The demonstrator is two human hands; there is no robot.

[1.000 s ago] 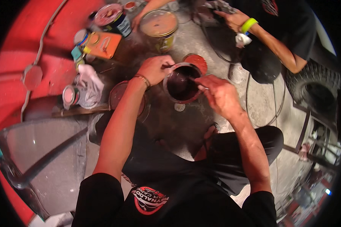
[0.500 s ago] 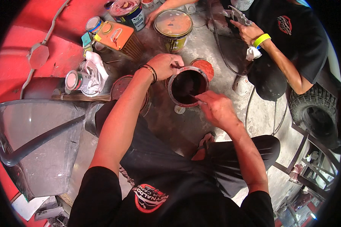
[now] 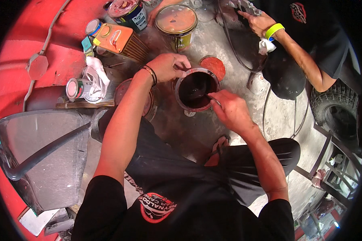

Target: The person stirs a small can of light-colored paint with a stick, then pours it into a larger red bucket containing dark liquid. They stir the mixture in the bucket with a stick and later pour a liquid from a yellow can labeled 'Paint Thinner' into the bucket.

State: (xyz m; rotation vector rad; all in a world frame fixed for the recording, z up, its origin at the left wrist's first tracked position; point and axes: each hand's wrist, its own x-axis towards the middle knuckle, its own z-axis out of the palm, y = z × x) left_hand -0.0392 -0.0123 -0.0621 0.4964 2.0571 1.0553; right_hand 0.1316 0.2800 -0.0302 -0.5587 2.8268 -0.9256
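An open paint can (image 3: pixel 180 97) with dark, wet-looking contents stands on the floor in front of me. My left hand (image 3: pixel 169 67) pinches its upper left rim, fingers bent over the edge. On the right side, my right hand (image 3: pixel 231 111) is closed round a thin stirring stick (image 3: pixel 210 96) that reaches into the can. Most of that stick is hidden by my fingers and the dark paint. Just behind the can lies a round red lid (image 3: pixel 214 67).
Beyond stand a large lidded can (image 3: pixel 175 20), an orange rectangular tin (image 3: pixel 114 38) and a dark paint bucket (image 3: pixel 126 14). A small can (image 3: pixel 74 89) sits beside a white rag (image 3: pixel 95 78). At right, another person's hand (image 3: pixel 259 25) is near a hose; a tire (image 3: pixel 336 112) lies below.
The whole view has shifted slightly. My right hand has moved a little with the stick at the can's rim, while my left stays on it. Another person's hand by the large can has drawn back.
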